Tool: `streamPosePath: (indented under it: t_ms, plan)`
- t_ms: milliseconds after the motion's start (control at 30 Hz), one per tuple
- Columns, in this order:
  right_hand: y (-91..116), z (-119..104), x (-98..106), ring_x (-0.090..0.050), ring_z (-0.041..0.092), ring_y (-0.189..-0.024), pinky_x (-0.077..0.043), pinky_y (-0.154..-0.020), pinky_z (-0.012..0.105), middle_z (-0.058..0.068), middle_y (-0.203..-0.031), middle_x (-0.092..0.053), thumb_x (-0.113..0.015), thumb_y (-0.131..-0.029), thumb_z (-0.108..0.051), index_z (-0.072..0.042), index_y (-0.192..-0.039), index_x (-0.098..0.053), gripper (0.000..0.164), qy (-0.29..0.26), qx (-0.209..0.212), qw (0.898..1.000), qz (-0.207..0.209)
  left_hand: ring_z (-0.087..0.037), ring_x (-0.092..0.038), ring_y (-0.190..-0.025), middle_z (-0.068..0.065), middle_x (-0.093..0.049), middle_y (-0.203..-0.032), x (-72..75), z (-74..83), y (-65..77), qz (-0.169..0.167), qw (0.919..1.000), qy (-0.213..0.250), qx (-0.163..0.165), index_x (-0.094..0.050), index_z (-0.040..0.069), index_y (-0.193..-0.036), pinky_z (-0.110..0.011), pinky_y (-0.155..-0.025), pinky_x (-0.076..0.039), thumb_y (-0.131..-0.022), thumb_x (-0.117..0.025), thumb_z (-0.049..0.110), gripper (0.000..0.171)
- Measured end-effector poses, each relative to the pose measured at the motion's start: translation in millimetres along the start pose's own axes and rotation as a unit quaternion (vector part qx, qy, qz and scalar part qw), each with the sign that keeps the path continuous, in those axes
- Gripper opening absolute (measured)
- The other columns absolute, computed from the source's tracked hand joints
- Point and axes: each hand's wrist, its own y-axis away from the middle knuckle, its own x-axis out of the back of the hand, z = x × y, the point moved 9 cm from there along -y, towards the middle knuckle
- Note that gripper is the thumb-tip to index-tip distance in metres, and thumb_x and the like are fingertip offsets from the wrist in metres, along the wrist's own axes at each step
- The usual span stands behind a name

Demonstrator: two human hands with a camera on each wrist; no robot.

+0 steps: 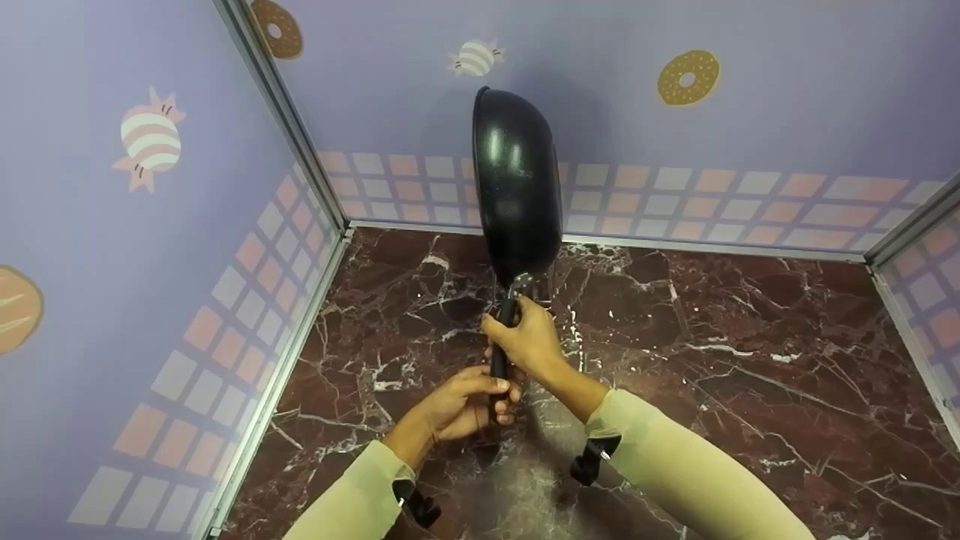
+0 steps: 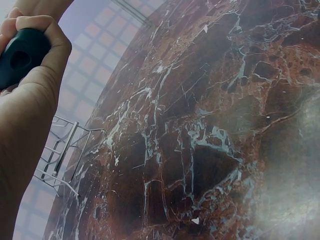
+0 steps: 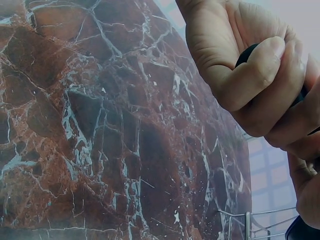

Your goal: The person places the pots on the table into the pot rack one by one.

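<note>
A deep black frying pan is held up on its side in the head view, its rounded outside facing the camera and its inside hidden. Its black handle points down toward me. My right hand grips the handle close to the pan, thumb along its left side. Lower down, my left hand holds the handle's end between thumb and curled fingers. The left wrist view shows the round dark handle end inside curled fingers.
A metal wire rack stands on the dark red marbled tabletop, mostly hidden behind the pan and hands in the head view. White crumbs lie scattered nearby. Patterned panels enclose the back and sides.
</note>
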Motion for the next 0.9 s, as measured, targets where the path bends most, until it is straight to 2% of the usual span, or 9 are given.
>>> streamPosePath:
  t_ms: [300, 600, 900]
  plan:
    - [2, 4, -4, -0.072, 0.012, -0.053, -0.06, -0.059, 0.025, 0.004, -0.068, -0.075, -0.078, -0.096, -0.02, 0.0, -0.109, -0.066, 0.027, -0.007, 0.0, 1.0, -0.003, -0.005, -0.062, -0.075, 0.002, -0.075, -0.098, 0.4, -4.5, 1.4, -0.009, 0.9999, 0.013, -0.004, -0.064, 0.006, -0.119, -0.023, -0.075, -0.054, -0.109, -0.042, 0.001, 0.025]
    - [1, 2, -4, -0.072, 0.014, -0.054, -0.061, -0.061, 0.026, 0.004, -0.068, -0.075, -0.079, -0.096, -0.023, 0.001, -0.111, -0.066, 0.031, 0.0, -0.001, 1.0, 0.007, -0.007, -0.06, -0.075, 0.002, -0.076, -0.098, 1.3, -1.5, 1.9, -0.014, 0.9997, 0.017, -0.003, -0.064, 0.009, -0.114, -0.023, -0.075, -0.055, -0.11, -0.04, 0.0, 0.026]
    - [1, 5, -13, -0.075, 0.016, -0.055, -0.061, -0.055, 0.026, 0.006, -0.071, -0.076, -0.079, -0.097, -0.021, 0.002, -0.11, -0.065, 0.03, -0.038, -0.018, 0.999, -0.008, -0.006, -0.061, -0.076, 0.001, -0.076, -0.099, 3.6, 0.1, 9.1, -0.012, 0.9997, 0.016, 0.01, -0.061, 0.008, -0.121, -0.023, -0.076, -0.054, -0.11, -0.036, 0.0, 0.028]
